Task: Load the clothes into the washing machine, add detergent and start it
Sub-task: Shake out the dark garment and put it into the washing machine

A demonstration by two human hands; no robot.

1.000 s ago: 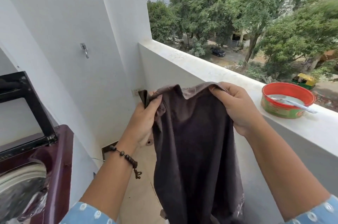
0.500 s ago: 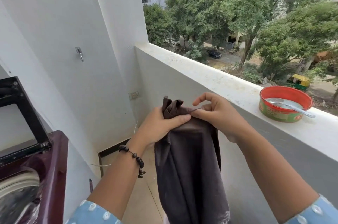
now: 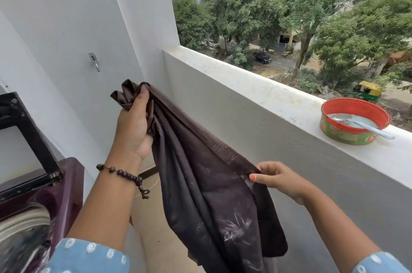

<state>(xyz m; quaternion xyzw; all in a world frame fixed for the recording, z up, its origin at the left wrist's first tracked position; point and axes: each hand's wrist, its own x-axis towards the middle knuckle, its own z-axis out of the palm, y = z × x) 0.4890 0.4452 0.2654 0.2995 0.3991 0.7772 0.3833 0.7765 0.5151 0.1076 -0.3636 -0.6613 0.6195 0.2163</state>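
A white-walled balcony with a grey parapet ledge [image 3: 256, 85] fills the frame, the maroon washing machine [image 3: 44, 201] cut off at lower left, while centre-frame the left hand [image 3: 133, 125] grips the bunched dark brown cloth [image 3: 200, 194] and the right hand [image 3: 278, 180] pinches its edge.

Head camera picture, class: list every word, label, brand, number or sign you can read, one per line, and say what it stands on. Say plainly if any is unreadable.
No text can be read.
Red and green tin on the balcony ledge: printed label with a small red mark, too blurred to read.
Dark garment: pale pattern, no lettering.
Washing machine: no label in view.
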